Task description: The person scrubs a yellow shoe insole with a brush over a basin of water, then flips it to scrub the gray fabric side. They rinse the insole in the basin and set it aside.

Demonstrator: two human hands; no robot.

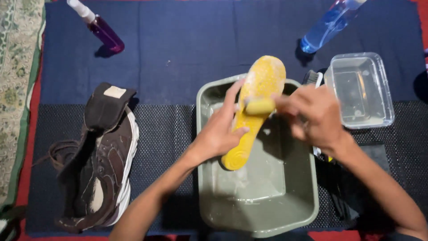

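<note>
Head view: left hand (218,134) gripped a soapy yellow insole (256,107) above a grey-green basin (307,201) while right hand (312,117) clenched what looked like a small brush (260,106). Slick suds risked the insole slipping, splashing the brown shoe (102,165) nearby.

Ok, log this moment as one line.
left hand: holds yellow insole | right hand: brush on insole | over grey basin

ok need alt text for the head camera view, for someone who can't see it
A person's left hand holds a soapy yellow insole over a grey-green plastic basin, while the right hand presses a small brush against it. A brown sneaker lies to the left on a dark mat, with two spray bottles and a clear tub behind.
</note>
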